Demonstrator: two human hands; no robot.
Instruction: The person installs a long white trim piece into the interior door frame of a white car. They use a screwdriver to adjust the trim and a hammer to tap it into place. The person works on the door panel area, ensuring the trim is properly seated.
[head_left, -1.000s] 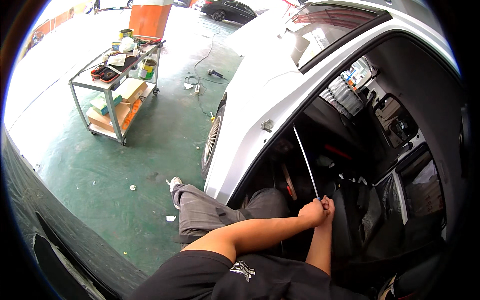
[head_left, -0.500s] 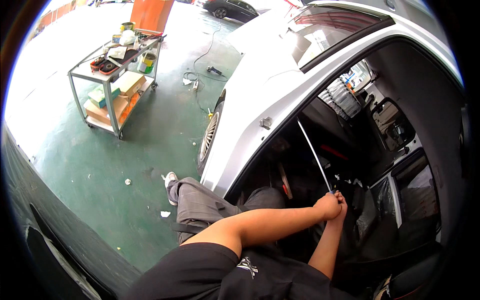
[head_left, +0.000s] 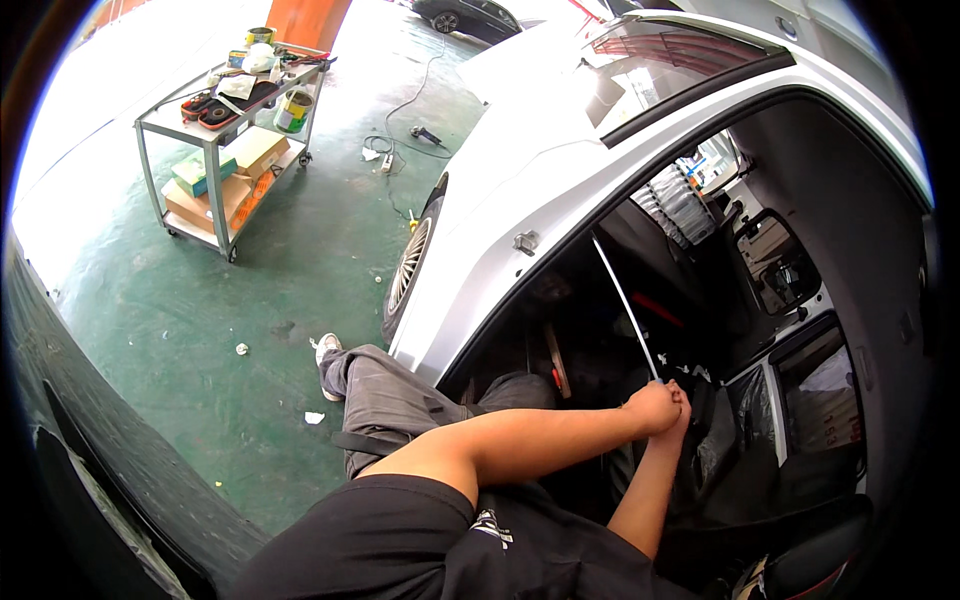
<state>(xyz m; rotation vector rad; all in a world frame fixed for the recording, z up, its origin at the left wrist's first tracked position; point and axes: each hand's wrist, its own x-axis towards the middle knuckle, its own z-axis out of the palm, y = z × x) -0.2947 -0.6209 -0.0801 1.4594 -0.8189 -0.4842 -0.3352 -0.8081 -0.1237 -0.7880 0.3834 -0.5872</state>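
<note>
Two-handed on a slim metal rod (head_left: 627,306)
My left hand (head_left: 652,408) and right hand (head_left: 682,408) curl together around its near end, inside the white car (head_left: 500,200).

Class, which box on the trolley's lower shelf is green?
The upper left box; the lower box beneath it and the right box are brown.

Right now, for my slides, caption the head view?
Both hands grip a rod at an open white car; a cart stands on the green floor.
</note>
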